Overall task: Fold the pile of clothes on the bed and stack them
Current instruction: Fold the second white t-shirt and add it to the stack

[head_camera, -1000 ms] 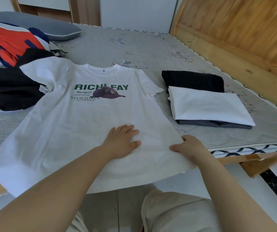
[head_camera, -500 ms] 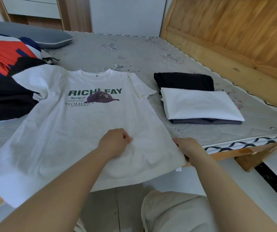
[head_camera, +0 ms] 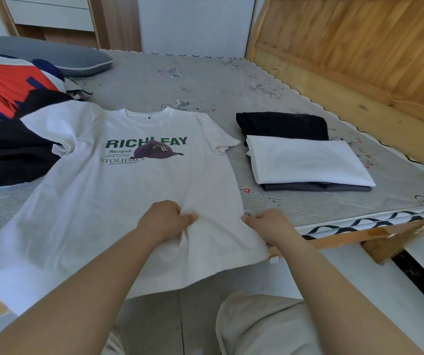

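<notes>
You're pinching the t-shirt with both hands, left hand and right hand; stack done, pile left.

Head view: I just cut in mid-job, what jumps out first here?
A white printed T-shirt lies spread face up across the near edge of the bed, with the left hand bunching its lower middle and the right hand gripping its right edge. To its right sits a folded stack, white on top; unfolded clothes are heaped at far left.
</notes>
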